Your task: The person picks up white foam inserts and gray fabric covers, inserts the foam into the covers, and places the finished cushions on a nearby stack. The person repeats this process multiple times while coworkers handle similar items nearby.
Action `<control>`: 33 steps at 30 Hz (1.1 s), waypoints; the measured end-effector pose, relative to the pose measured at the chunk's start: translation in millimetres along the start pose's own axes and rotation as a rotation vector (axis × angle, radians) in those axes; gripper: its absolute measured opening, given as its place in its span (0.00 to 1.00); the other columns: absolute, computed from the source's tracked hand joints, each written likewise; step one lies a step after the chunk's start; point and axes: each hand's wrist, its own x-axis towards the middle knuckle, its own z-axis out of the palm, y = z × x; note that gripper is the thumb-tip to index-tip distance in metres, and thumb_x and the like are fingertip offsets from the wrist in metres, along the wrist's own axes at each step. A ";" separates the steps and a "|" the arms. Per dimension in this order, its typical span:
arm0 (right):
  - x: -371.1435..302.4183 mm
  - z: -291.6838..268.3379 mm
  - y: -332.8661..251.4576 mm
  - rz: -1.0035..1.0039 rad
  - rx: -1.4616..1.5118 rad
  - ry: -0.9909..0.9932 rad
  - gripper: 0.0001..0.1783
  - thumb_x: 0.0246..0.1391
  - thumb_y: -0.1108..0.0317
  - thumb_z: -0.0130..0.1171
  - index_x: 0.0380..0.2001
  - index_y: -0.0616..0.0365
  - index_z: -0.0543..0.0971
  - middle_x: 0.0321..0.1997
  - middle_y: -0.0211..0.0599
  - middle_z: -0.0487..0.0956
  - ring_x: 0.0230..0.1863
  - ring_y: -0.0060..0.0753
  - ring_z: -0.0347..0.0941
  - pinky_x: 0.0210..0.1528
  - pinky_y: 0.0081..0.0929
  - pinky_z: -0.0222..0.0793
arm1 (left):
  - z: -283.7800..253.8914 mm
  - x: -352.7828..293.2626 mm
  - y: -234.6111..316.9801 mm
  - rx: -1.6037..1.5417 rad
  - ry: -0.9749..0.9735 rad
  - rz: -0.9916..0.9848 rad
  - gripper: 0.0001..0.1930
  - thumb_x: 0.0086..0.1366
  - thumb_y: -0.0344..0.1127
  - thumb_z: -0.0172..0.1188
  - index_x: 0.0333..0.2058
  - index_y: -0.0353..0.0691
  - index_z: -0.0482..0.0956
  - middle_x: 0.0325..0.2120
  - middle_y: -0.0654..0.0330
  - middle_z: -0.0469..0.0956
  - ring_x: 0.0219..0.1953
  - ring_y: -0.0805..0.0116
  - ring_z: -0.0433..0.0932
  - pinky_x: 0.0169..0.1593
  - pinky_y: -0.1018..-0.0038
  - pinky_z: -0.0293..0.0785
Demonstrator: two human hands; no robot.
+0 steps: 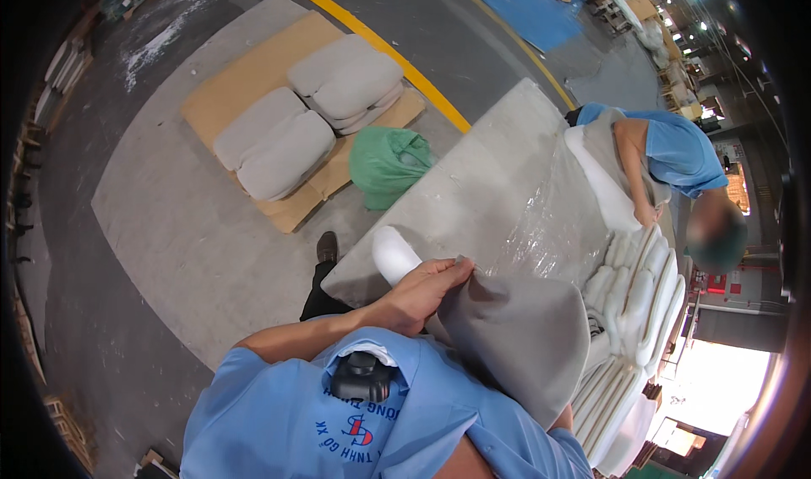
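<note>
My left hand (427, 289) pinches the edge of a grey fabric cover (528, 323) between thumb and fingers. The cover hangs wide and loose in front of my shirt, beside the table. A white padded cushion (393, 255) pokes out past my left wrist; the rest of it is hidden by my hand and the cloth. Of my right hand only a sliver of skin (563, 418) shows under the cover's lower edge, and its fingers are hidden.
A grey-topped table (456, 217) bears clear plastic film (541, 225). Across it a co-worker (676, 149) handles grey cloth over another white cushion (600, 179). White cushions (634, 297) are stacked at right. Grey cushions (274, 141) lie on cardboard (236, 73) beside a green bag (389, 166).
</note>
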 end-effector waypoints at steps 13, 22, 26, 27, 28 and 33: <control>26.4 19.8 -40.5 -0.076 -0.508 -0.188 0.07 0.62 0.67 0.62 0.34 0.59 0.81 0.31 0.26 0.81 0.32 0.13 0.75 0.33 0.14 0.70 | -27.6 -4.3 -8.1 0.583 0.387 0.486 0.17 0.78 0.44 0.52 0.36 0.36 0.78 0.25 0.65 0.72 0.30 0.77 0.66 0.36 0.74 0.67; 125.6 27.6 9.2 -0.416 -0.656 -0.617 0.07 0.60 0.71 0.61 0.41 0.59 0.81 0.37 0.27 0.82 0.35 0.18 0.77 0.37 0.17 0.73 | -89.2 -1.9 -7.9 0.728 0.719 0.778 0.15 0.77 0.41 0.54 0.43 0.35 0.82 0.26 0.63 0.77 0.32 0.75 0.71 0.39 0.74 0.70; 170.6 21.8 39.2 -0.567 -0.694 -0.722 0.09 0.62 0.71 0.58 0.44 0.59 0.81 0.41 0.29 0.82 0.39 0.24 0.79 0.42 0.22 0.76 | -120.1 11.9 -10.3 0.769 0.788 0.663 0.16 0.78 0.42 0.52 0.43 0.35 0.82 0.28 0.63 0.79 0.33 0.75 0.72 0.40 0.74 0.71; 181.0 24.1 42.7 -0.617 -0.777 -0.740 0.10 0.63 0.71 0.58 0.45 0.59 0.81 0.42 0.30 0.82 0.40 0.25 0.79 0.43 0.24 0.76 | -127.0 16.2 -9.9 0.788 0.813 0.641 0.17 0.78 0.42 0.51 0.43 0.35 0.82 0.28 0.64 0.79 0.33 0.76 0.72 0.40 0.74 0.70; 190.2 24.7 45.9 -0.682 -0.966 -0.722 0.11 0.63 0.70 0.57 0.47 0.59 0.81 0.43 0.32 0.83 0.41 0.26 0.80 0.44 0.25 0.77 | -133.9 20.5 -9.6 0.807 0.838 0.618 0.17 0.79 0.43 0.51 0.43 0.35 0.83 0.28 0.65 0.79 0.33 0.77 0.72 0.40 0.75 0.70; 250.8 -38.4 116.2 -0.027 -0.028 -0.728 0.17 0.68 0.66 0.52 0.57 0.56 0.77 0.53 0.35 0.81 0.51 0.28 0.79 0.52 0.28 0.78 | -178.6 72.3 -36.8 0.587 0.746 0.684 0.19 0.78 0.46 0.51 0.42 0.34 0.82 0.26 0.60 0.80 0.32 0.73 0.72 0.40 0.71 0.72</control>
